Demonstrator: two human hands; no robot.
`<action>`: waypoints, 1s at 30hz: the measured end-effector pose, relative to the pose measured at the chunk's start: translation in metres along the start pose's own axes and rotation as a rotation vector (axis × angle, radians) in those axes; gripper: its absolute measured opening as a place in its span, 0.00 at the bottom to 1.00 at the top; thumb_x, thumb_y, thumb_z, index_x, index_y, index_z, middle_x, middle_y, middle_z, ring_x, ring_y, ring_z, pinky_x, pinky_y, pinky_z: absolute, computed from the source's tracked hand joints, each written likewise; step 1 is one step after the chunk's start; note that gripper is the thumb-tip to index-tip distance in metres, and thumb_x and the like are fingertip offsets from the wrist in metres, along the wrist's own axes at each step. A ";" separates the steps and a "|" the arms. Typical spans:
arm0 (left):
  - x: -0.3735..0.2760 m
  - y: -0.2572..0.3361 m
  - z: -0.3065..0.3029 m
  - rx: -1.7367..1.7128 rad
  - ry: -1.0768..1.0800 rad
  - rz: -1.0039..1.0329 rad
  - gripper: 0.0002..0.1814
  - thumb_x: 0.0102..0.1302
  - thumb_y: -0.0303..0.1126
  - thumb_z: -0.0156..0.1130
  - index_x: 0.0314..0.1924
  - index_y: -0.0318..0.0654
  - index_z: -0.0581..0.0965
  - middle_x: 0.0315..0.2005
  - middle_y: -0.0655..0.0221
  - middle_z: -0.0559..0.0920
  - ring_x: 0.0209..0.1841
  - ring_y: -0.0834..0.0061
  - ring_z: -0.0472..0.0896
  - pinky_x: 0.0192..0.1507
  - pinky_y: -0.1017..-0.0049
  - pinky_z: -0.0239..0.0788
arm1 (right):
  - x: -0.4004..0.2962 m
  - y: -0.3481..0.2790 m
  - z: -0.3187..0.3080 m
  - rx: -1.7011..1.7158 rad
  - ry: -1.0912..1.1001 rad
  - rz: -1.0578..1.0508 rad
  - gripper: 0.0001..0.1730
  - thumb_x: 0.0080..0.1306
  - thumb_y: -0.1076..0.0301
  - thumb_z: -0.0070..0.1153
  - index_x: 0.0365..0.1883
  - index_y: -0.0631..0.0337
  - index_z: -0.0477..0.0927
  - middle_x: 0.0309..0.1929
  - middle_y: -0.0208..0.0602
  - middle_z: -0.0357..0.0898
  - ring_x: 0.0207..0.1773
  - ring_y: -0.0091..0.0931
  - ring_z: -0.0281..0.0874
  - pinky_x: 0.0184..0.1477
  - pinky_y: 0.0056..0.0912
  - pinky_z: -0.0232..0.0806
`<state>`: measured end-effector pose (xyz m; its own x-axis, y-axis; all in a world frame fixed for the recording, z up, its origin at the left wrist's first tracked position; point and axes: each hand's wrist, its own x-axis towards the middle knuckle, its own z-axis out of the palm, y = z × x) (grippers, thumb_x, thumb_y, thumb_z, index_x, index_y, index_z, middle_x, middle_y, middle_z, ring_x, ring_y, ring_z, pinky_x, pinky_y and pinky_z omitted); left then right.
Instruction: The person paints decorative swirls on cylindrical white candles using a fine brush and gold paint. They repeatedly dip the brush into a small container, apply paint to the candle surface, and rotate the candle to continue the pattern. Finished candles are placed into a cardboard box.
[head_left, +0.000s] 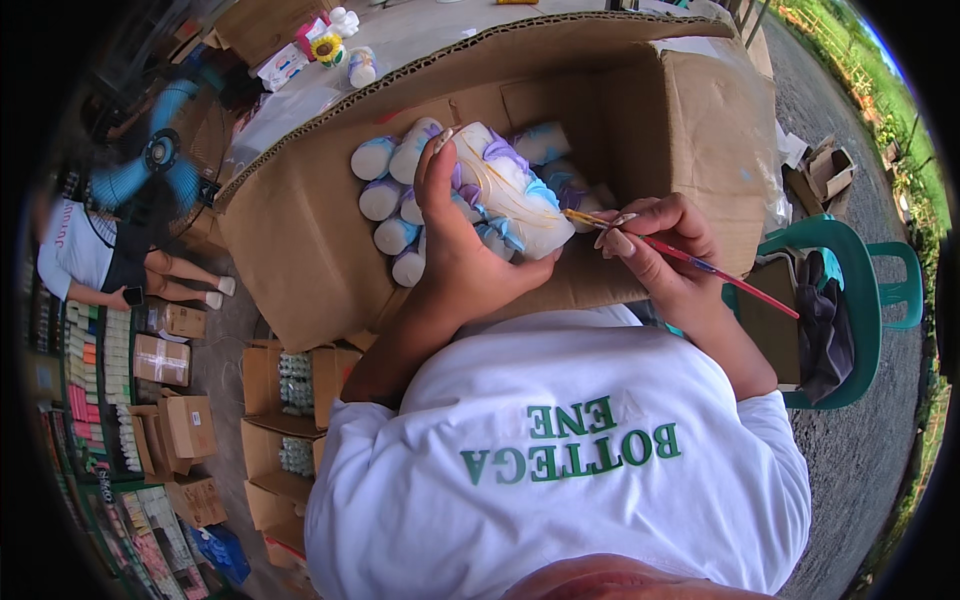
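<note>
My left hand (465, 259) grips a white pillar candle (499, 191) by its ends, thumb at the near end and fingers at the far one. Purple and blue relief runs along the candle, with thin gold lines on its white side. Between the thumb and fingers of my right hand (671, 251) is a slim paintbrush (724, 275) with a red handle. Its gold-coloured tip is at the candle's right edge; whether it touches is unclear. Below, similar white candles (380, 201) lie stacked in an open cardboard box (292, 247), partly hidden by my left hand.
Behind the box, a table (420, 30) bears a sunflower ornament (327, 49) and another decorated candle (362, 67). A blue-bladed fan (159, 150) and a person (82, 251) holding a phone are at left. A green plastic chair (862, 330) stands right; cartons (281, 420) line the lower left.
</note>
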<state>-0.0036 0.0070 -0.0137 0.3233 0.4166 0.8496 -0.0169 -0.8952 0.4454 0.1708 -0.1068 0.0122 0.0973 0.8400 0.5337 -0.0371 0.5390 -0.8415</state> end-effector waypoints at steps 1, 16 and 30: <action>0.000 0.001 0.000 -0.007 0.008 0.000 0.61 0.33 0.30 0.76 0.63 0.33 0.44 0.58 0.45 0.54 0.59 0.50 0.58 0.60 0.57 0.51 | -0.001 0.002 0.000 -0.002 0.013 0.007 0.07 0.60 0.79 0.55 0.34 0.65 0.70 0.36 0.38 0.76 0.38 0.22 0.75 0.42 0.23 0.68; 0.004 0.008 -0.002 0.148 -0.080 0.005 0.62 0.34 0.26 0.75 0.63 0.34 0.40 0.60 0.44 0.54 0.61 0.53 0.59 0.61 0.59 0.53 | 0.000 0.007 0.009 -0.139 -0.065 -0.039 0.05 0.58 0.78 0.59 0.27 0.64 0.74 0.30 0.31 0.72 0.40 0.24 0.73 0.54 0.30 0.63; 0.006 0.012 -0.005 0.198 -0.064 -0.001 0.62 0.34 0.26 0.76 0.63 0.34 0.41 0.60 0.44 0.53 0.62 0.52 0.58 0.61 0.57 0.53 | 0.002 0.007 0.012 -0.123 -0.047 -0.084 0.08 0.59 0.80 0.56 0.27 0.64 0.69 0.27 0.34 0.73 0.35 0.25 0.72 0.55 0.35 0.64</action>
<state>-0.0065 0.0000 -0.0018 0.3832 0.4122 0.8266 0.1676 -0.9111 0.3766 0.1593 -0.1005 0.0082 0.0480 0.7960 0.6034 0.0919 0.5980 -0.7962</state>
